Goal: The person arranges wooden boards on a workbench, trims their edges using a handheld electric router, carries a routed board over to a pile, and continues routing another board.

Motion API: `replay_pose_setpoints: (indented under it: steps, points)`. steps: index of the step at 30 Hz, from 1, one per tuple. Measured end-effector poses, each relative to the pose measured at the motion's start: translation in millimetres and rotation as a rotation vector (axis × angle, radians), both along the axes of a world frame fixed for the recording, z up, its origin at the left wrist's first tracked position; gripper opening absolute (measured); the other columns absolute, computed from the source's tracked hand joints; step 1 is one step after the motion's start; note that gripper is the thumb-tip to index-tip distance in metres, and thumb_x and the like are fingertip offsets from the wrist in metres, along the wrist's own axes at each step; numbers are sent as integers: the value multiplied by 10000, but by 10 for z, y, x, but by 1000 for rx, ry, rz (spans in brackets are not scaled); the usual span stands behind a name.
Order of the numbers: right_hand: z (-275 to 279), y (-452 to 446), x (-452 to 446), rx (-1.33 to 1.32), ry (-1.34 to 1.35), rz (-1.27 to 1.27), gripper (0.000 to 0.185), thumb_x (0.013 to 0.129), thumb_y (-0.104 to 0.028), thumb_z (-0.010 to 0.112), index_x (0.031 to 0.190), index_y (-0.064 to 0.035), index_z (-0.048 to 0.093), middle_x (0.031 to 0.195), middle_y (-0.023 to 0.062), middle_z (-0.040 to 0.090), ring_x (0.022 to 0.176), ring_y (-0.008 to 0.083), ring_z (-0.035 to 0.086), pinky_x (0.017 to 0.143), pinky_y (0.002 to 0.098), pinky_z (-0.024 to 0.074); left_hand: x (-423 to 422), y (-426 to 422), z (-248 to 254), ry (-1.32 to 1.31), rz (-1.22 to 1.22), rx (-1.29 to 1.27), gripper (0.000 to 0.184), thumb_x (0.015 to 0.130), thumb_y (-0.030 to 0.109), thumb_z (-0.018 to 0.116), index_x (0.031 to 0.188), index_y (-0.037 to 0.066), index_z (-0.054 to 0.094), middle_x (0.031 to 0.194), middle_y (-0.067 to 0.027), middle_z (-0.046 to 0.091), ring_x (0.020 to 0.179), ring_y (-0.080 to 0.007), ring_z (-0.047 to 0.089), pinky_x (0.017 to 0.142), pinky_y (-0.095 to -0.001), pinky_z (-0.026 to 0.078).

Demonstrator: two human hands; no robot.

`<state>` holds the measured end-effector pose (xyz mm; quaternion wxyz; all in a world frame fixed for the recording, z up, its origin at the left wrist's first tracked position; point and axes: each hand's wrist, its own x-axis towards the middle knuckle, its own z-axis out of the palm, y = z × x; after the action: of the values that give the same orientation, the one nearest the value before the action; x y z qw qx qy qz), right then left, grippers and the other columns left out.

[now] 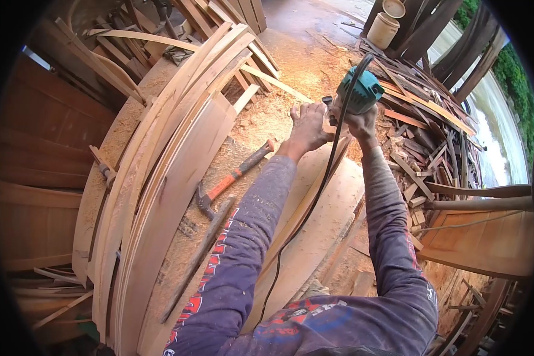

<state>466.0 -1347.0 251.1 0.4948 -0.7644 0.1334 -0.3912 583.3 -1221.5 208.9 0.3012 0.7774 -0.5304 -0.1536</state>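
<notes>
My right hand (pixel 361 121) is wrapped round a teal corded power tool (pixel 362 89), held at the far end of a long wooden board (pixel 323 216). The tool's underside is hidden, so its exact kind cannot be made out. To the left of it, my left hand (pixel 307 127) is open, fingers apart, at the far end of the wood and close to the tool's black knob (pixel 328 118). A black cord (pixel 305 219) runs from the tool back between my arms. Left of my left forearm lies a claw hammer (pixel 231 178) with an orange and black handle.
Long curved planks (pixel 178 184) are stacked on the left, beside wooden panels (pixel 41 154). Sawdust (pixel 291 65) covers the ground ahead. Wood offcuts (pixel 421 142) pile up at right, near a pale bucket (pixel 382 31). A narrow wooden strip (pixel 199 255) lies near the hammer.
</notes>
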Motion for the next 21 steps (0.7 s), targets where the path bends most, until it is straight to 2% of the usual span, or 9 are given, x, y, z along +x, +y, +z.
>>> replay_pose_setpoints:
  steps: [1,5,6,8,12,13,16,21]
  points:
    - [40,28,6,30,-27,25,362,719,-118,850,1022,13,702,921,59,736,792,152,706,708,296,596,14,27,-12,6,-21,-15,1064,657,517,882,1488,29,431,1433,-140,520,1409,-333,381,1195,-604,124]
    - [34,32,-203,16,30,-53,374,719,-103,850,1043,10,704,957,62,740,821,150,707,724,301,595,-145,110,102,91,-7,-29,1174,634,511,889,1530,-22,349,1410,-211,523,1417,-340,382,1201,-615,108]
    - [53,65,-259,21,-6,-51,380,722,-104,846,1054,16,704,968,61,742,833,151,708,732,302,593,-181,93,31,89,-18,-26,1201,637,525,888,1547,-21,327,1445,-201,512,1432,-348,373,1202,-625,105]
    - [-70,24,-359,51,-29,-99,378,726,-104,843,1056,19,706,959,58,742,825,147,706,733,293,590,-287,44,-133,68,-24,-91,1199,643,518,886,1553,-14,317,1471,-188,501,1448,-353,361,1202,-626,117]
    - [-21,112,-471,5,-20,-133,385,735,-95,843,1074,21,700,948,65,736,806,146,707,703,289,588,-389,47,-126,105,1,-59,1149,666,502,880,1554,16,337,1488,-169,494,1459,-339,355,1209,-615,129]
    - [31,177,-464,129,-36,-114,380,737,-84,842,1071,20,694,936,65,730,796,152,707,685,298,593,-404,59,-111,83,18,-60,1129,670,518,873,1550,35,358,1475,-148,509,1453,-322,364,1206,-605,140]
    - [12,147,-420,157,-50,-78,377,725,-80,850,1050,20,688,916,61,720,769,153,699,667,298,592,-400,59,-111,95,15,-32,1086,672,518,871,1536,61,396,1469,-130,518,1449,-310,370,1203,-601,148]
    - [-36,203,-439,149,-2,-47,336,715,-126,795,1013,-5,697,912,55,721,783,161,690,687,311,582,-448,213,-46,150,29,-39,988,671,498,879,1489,117,477,1457,-128,520,1428,-307,390,1197,-588,160]
